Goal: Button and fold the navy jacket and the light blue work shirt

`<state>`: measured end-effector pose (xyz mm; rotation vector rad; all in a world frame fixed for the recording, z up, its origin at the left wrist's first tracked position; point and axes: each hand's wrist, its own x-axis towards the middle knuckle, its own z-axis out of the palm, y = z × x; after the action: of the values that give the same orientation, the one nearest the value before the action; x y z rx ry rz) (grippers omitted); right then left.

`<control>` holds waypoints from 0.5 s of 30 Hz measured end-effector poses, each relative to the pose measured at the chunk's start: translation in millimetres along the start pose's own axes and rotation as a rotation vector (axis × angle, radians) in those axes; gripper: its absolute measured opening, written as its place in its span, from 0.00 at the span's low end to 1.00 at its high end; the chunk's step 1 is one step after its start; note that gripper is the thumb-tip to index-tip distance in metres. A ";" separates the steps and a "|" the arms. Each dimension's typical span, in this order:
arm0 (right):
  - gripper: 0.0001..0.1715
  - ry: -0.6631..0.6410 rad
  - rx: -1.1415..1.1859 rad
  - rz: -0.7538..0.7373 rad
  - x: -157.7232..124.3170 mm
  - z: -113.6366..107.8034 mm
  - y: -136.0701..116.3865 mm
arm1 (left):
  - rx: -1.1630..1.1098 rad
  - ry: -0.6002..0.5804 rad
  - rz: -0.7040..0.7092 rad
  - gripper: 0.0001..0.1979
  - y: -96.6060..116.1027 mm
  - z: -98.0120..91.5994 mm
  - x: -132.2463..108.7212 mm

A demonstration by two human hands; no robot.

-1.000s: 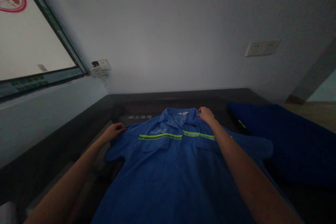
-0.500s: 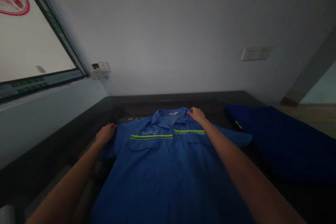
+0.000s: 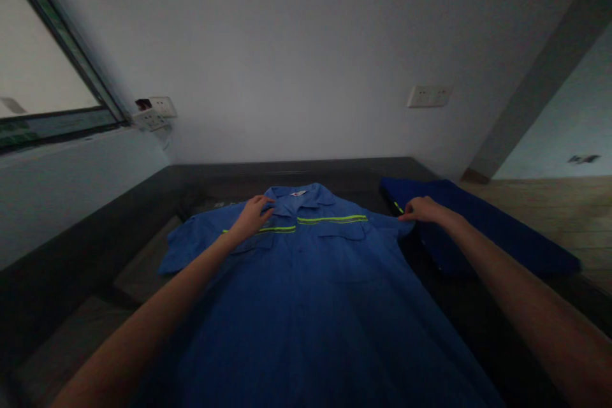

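Note:
A blue short-sleeved work shirt (image 3: 329,268) lies front up with its collar away from me, yellow-green stripes across the chest and a flapped pocket on each side. My left hand (image 3: 251,217) is at the collar's left side, fingers bent and closed on the cloth there. It covers part of the left stripe and the lettering above it. My right hand (image 3: 423,210) pinches the end of the right sleeve, thumb and fingers together. The left sleeve (image 3: 184,242) is spread out flat. The shirt's lower hem runs out of view.
Folded dark blue cloth (image 3: 482,223) lies on the right, beside the right sleeve. Under the shirt is a dark surface (image 3: 287,169) set against a grey wall (image 3: 287,76). Wall sockets (image 3: 430,96) and a power strip (image 3: 149,119) are behind it. A window frame (image 3: 57,127) is at left.
My left hand has gone from the left sleeve to the collar. My right hand has left the collar and now holds the right sleeve. The view has turned right.

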<state>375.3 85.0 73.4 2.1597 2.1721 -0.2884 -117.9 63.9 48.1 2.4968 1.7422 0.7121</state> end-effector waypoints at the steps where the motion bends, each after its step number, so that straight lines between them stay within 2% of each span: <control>1: 0.13 -0.011 0.027 0.003 -3.6 1.7 -1.1 | -0.040 -0.015 0.040 0.16 19.9 11.3 3.6; 4: 0.14 -0.005 0.123 0.038 -10.7 5.9 -9.2 | -0.062 -0.057 0.110 0.17 66.6 42.9 10.7; 7: 0.08 0.029 0.198 0.034 -16.0 6.1 -10.2 | -0.026 -0.073 0.073 0.19 90.0 66.2 12.4; 9: 0.05 0.103 0.344 -0.014 -20.0 4.8 -6.0 | -0.005 -0.080 0.036 0.20 94.5 76.7 10.4; 12: 0.07 0.267 0.726 -0.051 -25.6 2.1 -1.7 | 0.026 -0.083 0.007 0.21 92.8 86.3 5.2; 15: 0.09 0.382 0.991 0.037 -31.2 -2.5 -6.8 | 0.050 -0.082 0.002 0.21 89.7 90.4 2.1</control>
<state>369.1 54.8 82.0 2.9018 2.4912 -1.2770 -4.2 53.7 -8.4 2.5218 1.7517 0.5648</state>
